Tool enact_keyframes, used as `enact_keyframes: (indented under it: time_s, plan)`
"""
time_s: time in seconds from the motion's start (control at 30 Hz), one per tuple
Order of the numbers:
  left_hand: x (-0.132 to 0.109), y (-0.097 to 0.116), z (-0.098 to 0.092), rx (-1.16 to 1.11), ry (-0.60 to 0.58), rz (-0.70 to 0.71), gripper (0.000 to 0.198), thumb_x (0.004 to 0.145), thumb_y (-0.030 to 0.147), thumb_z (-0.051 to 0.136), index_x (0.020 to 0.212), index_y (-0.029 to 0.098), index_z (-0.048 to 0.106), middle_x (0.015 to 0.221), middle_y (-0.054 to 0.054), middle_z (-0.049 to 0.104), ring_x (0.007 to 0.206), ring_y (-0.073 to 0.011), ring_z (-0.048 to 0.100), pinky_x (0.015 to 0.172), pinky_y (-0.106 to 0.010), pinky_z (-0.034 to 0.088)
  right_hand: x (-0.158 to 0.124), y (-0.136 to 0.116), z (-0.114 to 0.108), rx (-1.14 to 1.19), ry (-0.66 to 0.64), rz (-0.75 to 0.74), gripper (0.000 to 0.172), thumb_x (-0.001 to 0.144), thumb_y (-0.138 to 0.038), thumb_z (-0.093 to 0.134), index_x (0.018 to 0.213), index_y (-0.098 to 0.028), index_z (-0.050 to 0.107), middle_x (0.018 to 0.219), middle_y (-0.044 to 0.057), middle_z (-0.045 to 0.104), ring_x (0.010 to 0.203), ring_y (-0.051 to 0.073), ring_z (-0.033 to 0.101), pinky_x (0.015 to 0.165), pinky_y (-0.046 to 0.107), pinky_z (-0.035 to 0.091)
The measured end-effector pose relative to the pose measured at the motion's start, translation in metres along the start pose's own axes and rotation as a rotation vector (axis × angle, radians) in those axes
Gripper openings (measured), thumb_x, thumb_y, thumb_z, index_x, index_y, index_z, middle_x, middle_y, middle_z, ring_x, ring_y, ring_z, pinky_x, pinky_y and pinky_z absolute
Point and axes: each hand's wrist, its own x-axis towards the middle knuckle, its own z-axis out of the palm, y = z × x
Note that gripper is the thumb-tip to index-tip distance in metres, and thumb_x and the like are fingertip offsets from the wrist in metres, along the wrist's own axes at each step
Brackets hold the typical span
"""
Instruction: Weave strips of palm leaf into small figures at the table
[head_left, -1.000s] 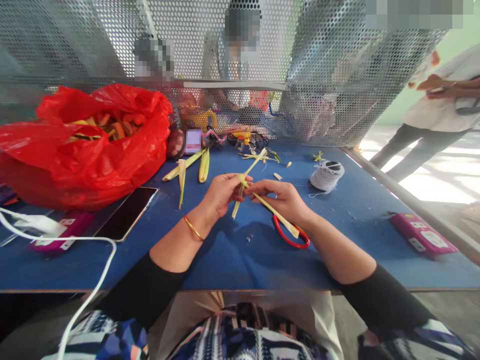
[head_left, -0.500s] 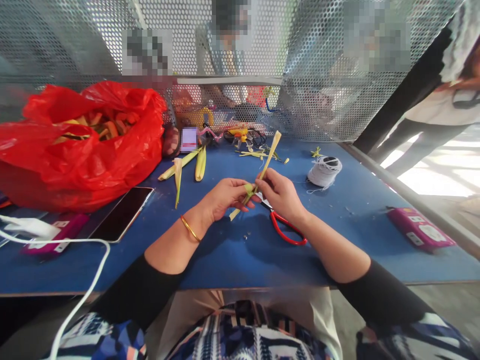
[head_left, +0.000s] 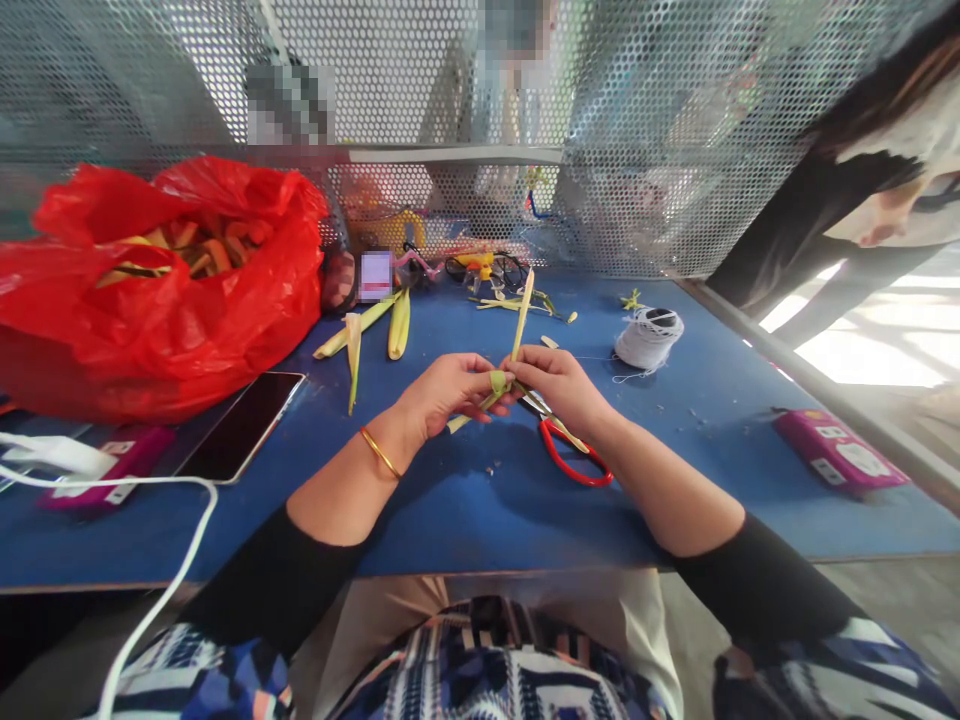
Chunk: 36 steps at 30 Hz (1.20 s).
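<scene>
Close together over the blue table, both hands pinch a small woven piece of yellow-green leaf strips (head_left: 498, 381). My left hand (head_left: 454, 390) grips its left side, fingers closed. My right hand (head_left: 559, 383) pinches it from the right with thumb and forefinger. One strip end stands up between the hands, one points down left, and another hangs toward the lower right. Red-handled scissors (head_left: 574, 470) lie beneath my right hand, with their blades partly covered. More folded leaf strips (head_left: 400, 325) rest beyond my left hand. A spool of white thread (head_left: 649, 338) stands to the right.
A red plastic bag (head_left: 247, 340) of leaf pieces fills the left, beside a dark phone (head_left: 244, 428) and a white cable (head_left: 191, 560). A magenta pack (head_left: 840, 450) lies right. Scraps (head_left: 517, 302) lie before a perforated metal screen (head_left: 622, 150); people are behind it and at right.
The upright strip end has become steeper, and another end now hangs toward the lower right over the scissors. My right hand has shifted slightly, still pinching the woven piece.
</scene>
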Motion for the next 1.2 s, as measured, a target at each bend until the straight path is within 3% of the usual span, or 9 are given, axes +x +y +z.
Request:
enact_keyframes:
  time_s: [0.2, 0.4, 0.57, 0.83, 1.03, 1.2]
  plan:
    - [0.008, -0.007, -0.002, 0.027, 0.071, 0.056, 0.030, 0.062, 0.037, 0.082, 0.068, 0.013, 0.065, 0.061, -0.006, 0.069, 0.055, -0.0155, 0.064, 0.047, -0.022, 0.044, 0.005, 0.010, 0.001, -0.088, 0.100, -0.056, 0.019, 0.070, -0.036, 0.062, 0.063, -0.018, 0.057, 0.057, -0.004, 0.054, 0.054, 0.009, 0.048, 0.054, 0.025, 0.038]
    - [0.010, -0.007, -0.005, -0.024, -0.040, 0.125, 0.016, 0.066, 0.024, 0.074, 0.078, 0.013, 0.073, 0.077, -0.009, 0.072, 0.066, -0.0153, 0.065, 0.055, -0.023, 0.049, 0.008, 0.012, -0.004, -0.122, 0.192, -0.109, 0.021, 0.073, -0.036, 0.059, 0.061, -0.019, 0.054, 0.054, -0.005, 0.050, 0.052, 0.009, 0.046, 0.052, 0.024, 0.037]
    - [0.005, -0.005, 0.000, -0.002, -0.047, 0.202, 0.030, 0.060, 0.012, 0.066, 0.089, 0.015, 0.075, 0.089, -0.008, 0.073, 0.070, -0.0150, 0.064, 0.051, -0.021, 0.047, 0.007, 0.010, -0.004, -0.127, 0.223, -0.092, 0.026, 0.074, -0.038, 0.060, 0.059, -0.019, 0.051, 0.054, -0.004, 0.053, 0.049, 0.009, 0.047, 0.050, 0.024, 0.037]
    - [0.007, -0.012, 0.012, 0.097, 0.160, 0.318, 0.025, 0.065, 0.022, 0.072, 0.090, 0.016, 0.076, 0.072, -0.003, 0.069, 0.057, -0.0106, 0.057, 0.041, -0.018, 0.035, 0.003, 0.006, -0.003, -0.249, 0.228, -0.111, 0.030, 0.077, -0.041, 0.059, 0.057, -0.020, 0.049, 0.049, -0.005, 0.049, 0.047, 0.009, 0.041, 0.048, 0.024, 0.031]
    - [0.007, -0.012, 0.015, 0.093, 0.203, 0.379, 0.027, 0.066, 0.023, 0.072, 0.093, 0.016, 0.076, 0.064, -0.001, 0.066, 0.052, -0.0095, 0.054, 0.040, -0.018, 0.032, 0.002, 0.007, -0.007, -0.438, 0.340, -0.343, 0.023, 0.079, -0.030, 0.058, 0.060, -0.019, 0.055, 0.070, -0.001, 0.060, 0.070, 0.012, 0.051, 0.068, 0.027, 0.039]
    - [0.007, -0.012, 0.014, 0.116, 0.172, 0.388, 0.027, 0.068, 0.024, 0.072, 0.093, 0.015, 0.076, 0.064, -0.001, 0.067, 0.052, -0.0090, 0.053, 0.040, -0.018, 0.032, -0.001, 0.006, -0.005, -0.438, 0.268, -0.278, 0.020, 0.083, -0.031, 0.052, 0.066, -0.019, 0.053, 0.063, -0.002, 0.058, 0.061, 0.012, 0.051, 0.061, 0.026, 0.038]
